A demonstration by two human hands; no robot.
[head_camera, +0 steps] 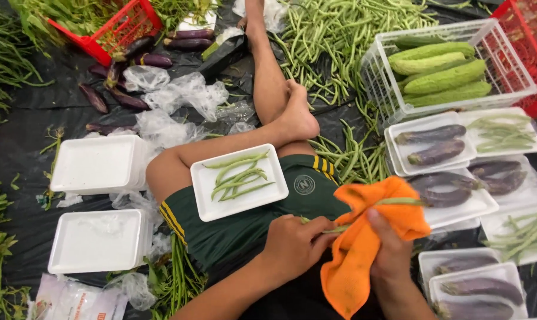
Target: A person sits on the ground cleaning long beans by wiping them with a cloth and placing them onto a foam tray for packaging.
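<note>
A bean (393, 202) is being wiped now: it is pinched at one end by the left hand (293, 244), while the right hand (390, 252) is clenched round the orange cloth (372, 243) wrapped over its middle; the far tip pokes out just right of the cloth. Landmark: the lap tray (206, 204), resting on the thigh, left of & above the cloth. Approx five beans (240, 176) are already laid in it, w/ room left, so this tray is judged only part filled. Far right of the lap tray, filled trays are seen: eggplants (435, 144) in several, beans in others, so a good share looks done. Left of the lap tray, two stacks of empty trays (96, 163) are waiting. Above & right of it, a big loose bean pile (333, 35) is untouched; plenty judged left.
</note>
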